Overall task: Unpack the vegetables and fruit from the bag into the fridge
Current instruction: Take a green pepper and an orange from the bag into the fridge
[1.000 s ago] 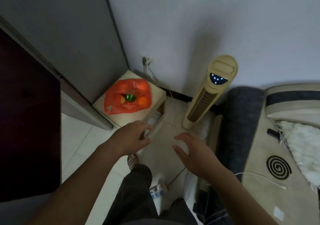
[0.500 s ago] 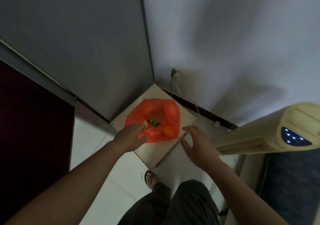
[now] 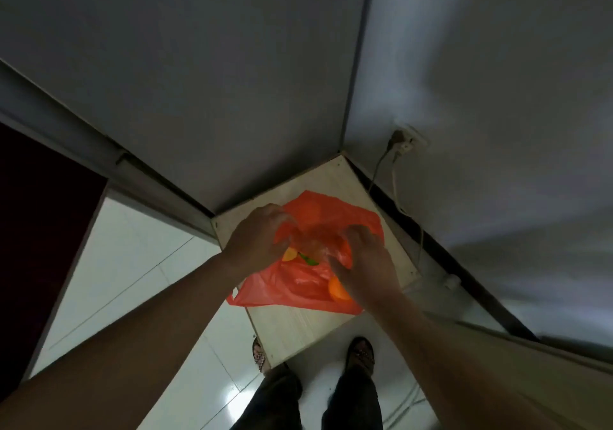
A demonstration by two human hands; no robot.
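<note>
As the orange plastic bag [image 3: 298, 283] lies crumpled across the middle of the wooden stand [image 3: 298, 330], I see one loose flap of it hanging over the stand's left edge, above the floor. Its mouth faces up. Inside the mouth I can make out a yellow-orange piece of fruit [image 3: 288, 254] and, just beside it, something small and green [image 3: 308, 259]; the blur keeps me from saying what the green thing is. A rounder orange fruit [image 3: 336, 288] shows at the bag's near right side.

Both hands are on the bag. My left hand [image 3: 255, 244] has its fingers curled over the far left part of the mouth and grips the plastic there. My right hand [image 3: 365, 263] is curled onto the plastic at the right side of the mouth, holding it, with the wrist just above the orange fruit.

The stand's far corner sits in the corner of the room, against a grey panel [image 3: 199, 98] on the left and a pale wall [image 3: 497, 81] on the right. I cannot tell whether the panel belongs to the fridge. A wall socket [image 3: 406, 139] with cables is on the wall past the stand's right edge. My two sandalled feet [image 3: 361, 353] stand on white floor tiles [image 3: 132, 263] at the stand's near corner.
</note>
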